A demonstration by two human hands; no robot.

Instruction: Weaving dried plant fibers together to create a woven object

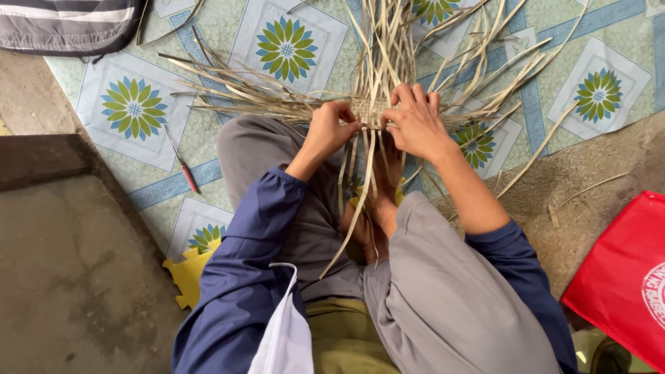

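On the patterned floor mat, near its front edge, lies a small woven patch of pale strips, with loose strips fanning out toward the far edge and both sides. The left hand pinches the patch's left edge; the right hand presses on its right side, fingers together. A red-handled tool lies left on the mat. A red bag sits off the mat's right corner, a striped cushion at the far-left corner.
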